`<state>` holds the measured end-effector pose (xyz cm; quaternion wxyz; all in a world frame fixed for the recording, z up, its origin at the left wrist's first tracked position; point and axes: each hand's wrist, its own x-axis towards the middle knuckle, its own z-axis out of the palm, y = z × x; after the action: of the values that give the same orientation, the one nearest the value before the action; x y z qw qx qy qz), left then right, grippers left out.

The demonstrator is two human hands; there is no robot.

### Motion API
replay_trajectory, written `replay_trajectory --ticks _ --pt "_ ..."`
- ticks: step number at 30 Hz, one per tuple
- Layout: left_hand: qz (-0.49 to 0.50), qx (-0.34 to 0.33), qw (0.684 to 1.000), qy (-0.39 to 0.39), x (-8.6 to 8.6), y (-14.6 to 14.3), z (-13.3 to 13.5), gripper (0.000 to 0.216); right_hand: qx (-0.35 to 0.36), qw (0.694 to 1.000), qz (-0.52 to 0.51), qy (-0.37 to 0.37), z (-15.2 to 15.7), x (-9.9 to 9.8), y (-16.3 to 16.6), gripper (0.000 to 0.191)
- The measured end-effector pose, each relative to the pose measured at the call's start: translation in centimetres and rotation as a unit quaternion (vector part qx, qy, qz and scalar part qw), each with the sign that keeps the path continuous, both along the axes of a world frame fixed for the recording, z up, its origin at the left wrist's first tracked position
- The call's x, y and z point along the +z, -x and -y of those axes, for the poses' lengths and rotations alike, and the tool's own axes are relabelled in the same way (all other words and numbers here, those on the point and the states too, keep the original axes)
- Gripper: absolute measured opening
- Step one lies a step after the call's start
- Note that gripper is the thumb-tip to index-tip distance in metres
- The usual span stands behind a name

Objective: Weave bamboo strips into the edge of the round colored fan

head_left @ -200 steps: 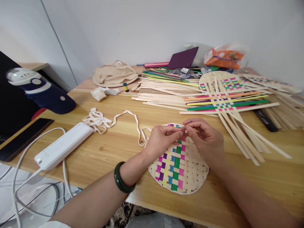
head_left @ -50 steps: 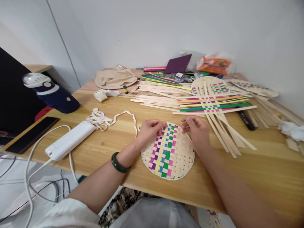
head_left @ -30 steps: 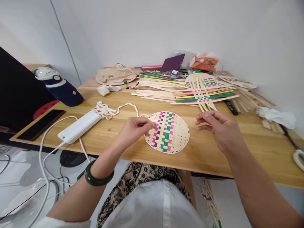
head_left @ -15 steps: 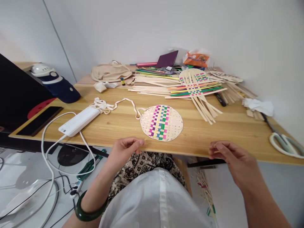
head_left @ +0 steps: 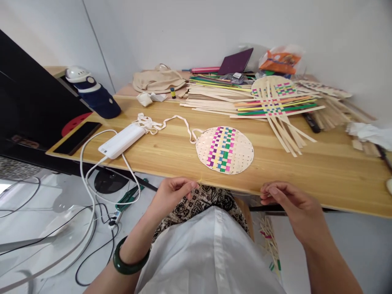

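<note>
A round woven mat (head_left: 225, 149) with pink, blue, green and yellow strips lies flat near the front edge of the wooden table (head_left: 321, 171). Both hands are pulled back to the table's front edge, off the mat. My left hand (head_left: 173, 195) is pinched shut on a fine pale thread (head_left: 211, 181) that runs toward the mat. My right hand (head_left: 288, 202) is also pinched, fingertips together at the table edge; what it holds is too thin to name. A green bangle (head_left: 128, 261) sits on my left wrist.
A white power strip (head_left: 121, 141) with cables and a cream ribbon (head_left: 165, 122) lie left of the mat. Stacked bamboo strips (head_left: 214, 98) and a half-woven piece (head_left: 275, 108) fill the back. A dark cap (head_left: 98, 96), a beige bag (head_left: 157, 79) and crumpled tissue (head_left: 367, 131) are around.
Both hands left the mat and drew back to the table's front edge. The view pulled back and shifted slightly; a thin thread now stretches from my left fingers toward the mat.
</note>
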<state>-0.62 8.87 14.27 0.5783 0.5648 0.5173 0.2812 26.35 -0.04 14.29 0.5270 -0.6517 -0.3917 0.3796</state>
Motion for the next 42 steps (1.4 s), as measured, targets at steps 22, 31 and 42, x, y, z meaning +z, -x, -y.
replay_trajectory --ticks 22,31,42 --pt "0.053 -0.034 0.997 0.04 0.3 -1.1 1.0 0.028 0.276 0.948 0.154 -0.032 -3.9 -1.1 5.3 0.016" --pt "0.07 0.011 0.997 0.03 0.4 -1.3 0.9 0.024 0.193 0.971 0.144 0.002 -2.5 -1.6 3.9 0.018" --pt "0.068 0.048 0.996 0.027 -0.2 -1.1 0.7 0.024 0.033 0.979 0.201 0.02 -0.9 -0.3 2.3 0.023"
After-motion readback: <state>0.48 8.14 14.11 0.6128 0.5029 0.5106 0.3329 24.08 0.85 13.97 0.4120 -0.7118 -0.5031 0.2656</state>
